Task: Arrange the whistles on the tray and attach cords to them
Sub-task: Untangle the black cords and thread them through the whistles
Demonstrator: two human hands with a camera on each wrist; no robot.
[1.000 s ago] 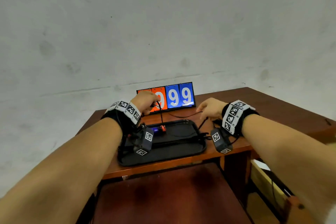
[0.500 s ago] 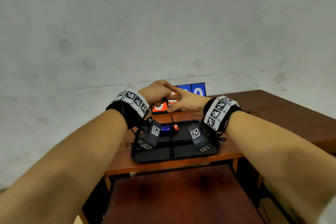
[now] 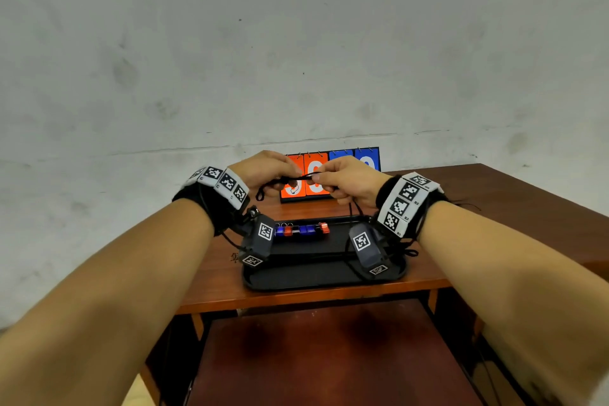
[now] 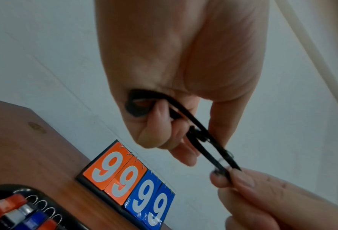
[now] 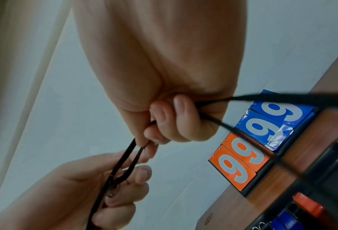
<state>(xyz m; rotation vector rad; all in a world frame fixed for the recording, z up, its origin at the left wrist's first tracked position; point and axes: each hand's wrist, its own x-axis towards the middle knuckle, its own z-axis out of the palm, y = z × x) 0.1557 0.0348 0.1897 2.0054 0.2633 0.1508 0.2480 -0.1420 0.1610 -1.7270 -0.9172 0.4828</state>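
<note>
Nearest the viewer, both forearms reach forward over the wooden table (image 3: 329, 292) with the hands raised well above it. The black tray (image 3: 296, 277) lies on the table below the wrists, and the whistles (image 3: 301, 229), blue and red-orange ones with small wire rings at one end, sit side by side in a row along its far part; none in the row shows a cord on it. Above and beyond them the left hand (image 3: 268, 171) and right hand (image 3: 346, 180) meet in the air, each closed on the same black cord (image 4: 207, 140). The left has its fingers curled round the bunched end, where a small knot or clasp shows. The right pinches the two strands near their tips between thumb and forefinger, with more cord trailing out of its fist toward the table. Farthest back, a flip scoreboard (image 3: 329, 175) reading 99 in orange and 99 in blue stands against the wall.

The step in hand looks like untangling or opening the cord's loop before it goes onto a whistle ring. To do it well, I judge the left should keep the knot end anchored while the right draws the two strands apart gently, so the loop opens without tightening. The trailing slack should be kept off the row, since a drag could knock the whistles out of line
</note>
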